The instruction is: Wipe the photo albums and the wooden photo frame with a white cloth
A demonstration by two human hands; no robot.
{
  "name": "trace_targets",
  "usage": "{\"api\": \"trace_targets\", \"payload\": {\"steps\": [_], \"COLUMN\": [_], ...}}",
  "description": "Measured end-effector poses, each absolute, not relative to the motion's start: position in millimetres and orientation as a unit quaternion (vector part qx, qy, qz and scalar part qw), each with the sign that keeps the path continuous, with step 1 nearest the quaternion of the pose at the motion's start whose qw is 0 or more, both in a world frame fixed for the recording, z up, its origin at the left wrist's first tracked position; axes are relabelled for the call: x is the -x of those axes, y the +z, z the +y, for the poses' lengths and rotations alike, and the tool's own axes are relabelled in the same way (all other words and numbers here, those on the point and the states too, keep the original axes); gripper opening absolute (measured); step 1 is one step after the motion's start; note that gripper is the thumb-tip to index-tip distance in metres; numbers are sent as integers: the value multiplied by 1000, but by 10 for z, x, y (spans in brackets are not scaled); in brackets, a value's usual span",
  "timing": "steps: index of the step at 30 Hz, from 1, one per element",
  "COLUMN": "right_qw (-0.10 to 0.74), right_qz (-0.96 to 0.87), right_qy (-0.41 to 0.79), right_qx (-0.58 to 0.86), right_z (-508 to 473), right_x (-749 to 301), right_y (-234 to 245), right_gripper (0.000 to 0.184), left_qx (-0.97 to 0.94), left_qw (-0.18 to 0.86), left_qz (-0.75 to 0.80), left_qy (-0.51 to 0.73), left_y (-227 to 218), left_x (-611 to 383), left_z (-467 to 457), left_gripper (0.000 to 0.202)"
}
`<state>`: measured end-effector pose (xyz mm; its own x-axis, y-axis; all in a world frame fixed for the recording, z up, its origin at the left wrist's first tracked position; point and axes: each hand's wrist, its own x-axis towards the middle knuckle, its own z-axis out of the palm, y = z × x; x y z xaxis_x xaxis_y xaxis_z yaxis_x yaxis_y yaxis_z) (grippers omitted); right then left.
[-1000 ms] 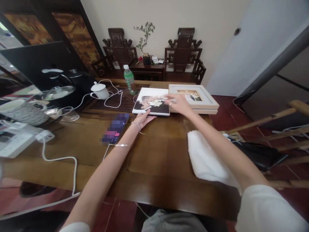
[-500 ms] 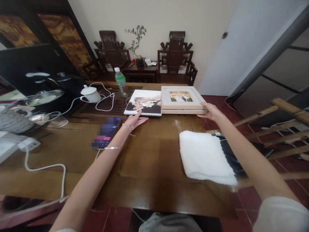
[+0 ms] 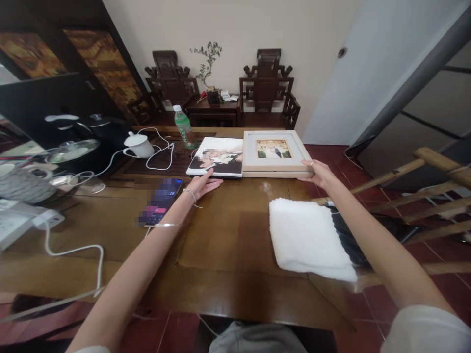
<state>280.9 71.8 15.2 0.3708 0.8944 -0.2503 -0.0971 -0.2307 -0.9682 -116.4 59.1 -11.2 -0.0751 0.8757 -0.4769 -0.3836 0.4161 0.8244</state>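
Presently, left hand touches the near edge of the photo panel, grip unclear; right hand holds the stacked frames at their near right corner. Panel and frames abut; tabletop separates them from the towel.

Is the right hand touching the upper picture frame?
Touching. The head view shows it plainly: the right hand overlaps and presses the near right corner of the upper picture frame.

White sleeves, silver bangle

We cannot resolve pixelated areas on the photo print and smartphone; the left edge crops the power strip.
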Motion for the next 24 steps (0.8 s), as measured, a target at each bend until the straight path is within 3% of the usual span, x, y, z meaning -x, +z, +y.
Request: {"api": "trace_targets", "payload": {"steps": [6,10,16,24], "right_qw": [535,523,477,366], "right_qz": [-319,-334,-384,-464], "right_qy": [471,443,347,180], "right_qx": [624,647,710,786], "right_z": [623,604,669,834], "right_x": [-2843,-2816,-2800,-2769], "right_y": [117,125,109,236], "right_gripper": [15,16,18,11], "left_qx": [-281,-400,-631,-683], "left_qw": [608,494,256,120], "left_qz": [607,719,663,697], "left_qy": [429,282,310,180], "left_y": [-44,115,435,415], "left_x": [1195,1255,681,-76], "left_z": [541,544,824,1292], "left_gripper": [44,37,30,35]}}
